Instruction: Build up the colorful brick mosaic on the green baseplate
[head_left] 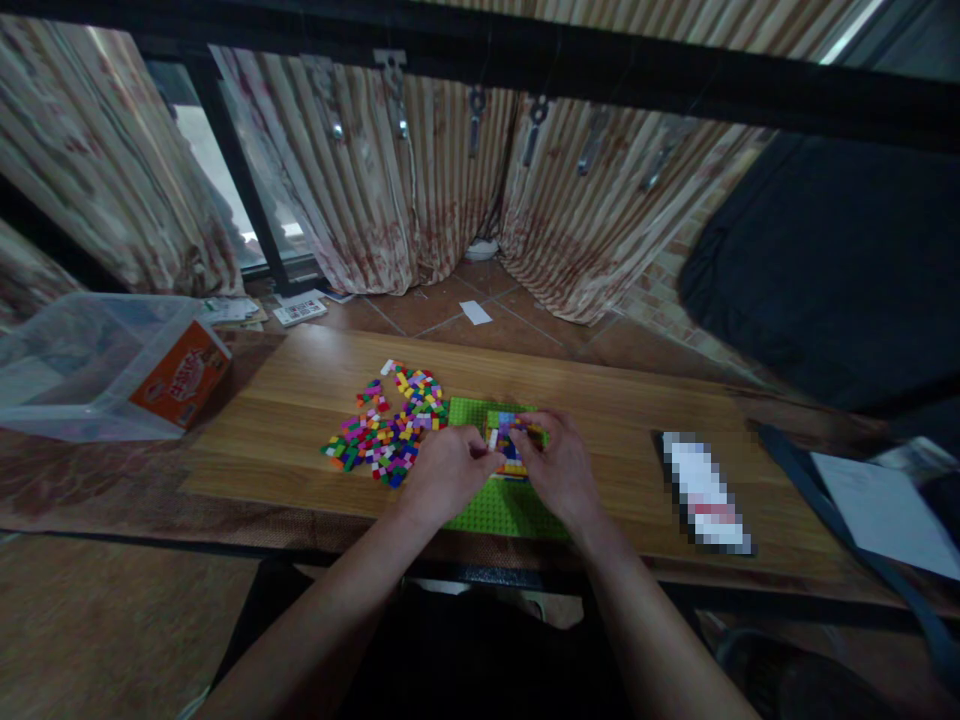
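A green studded baseplate (pixel 506 510) lies on the wooden board, with a low block of coloured toy bricks (pixel 507 420) built up on it. My left hand (pixel 448 468) is at the near left side of this build, thumb and forefinger pinched together. Right by those fingertips shows a small white toy brick (pixel 493 438); whether they grip it I cannot tell. My right hand (pixel 561 468) curls round the right side of the build, its thumb on top and its fingers at the far edge. Both hands partly hide the bricks.
Left of the baseplate spreads a heap of loose coloured bricks (pixel 394 435) on the wooden board (pixel 277 440). A clear plastic bin (pixel 82 415) with an orange label stands at far left. On the right lie a blurred-out flat item (pixel 705 495), a dark strap (pixel 847 525) and white paper (pixel 885 510).
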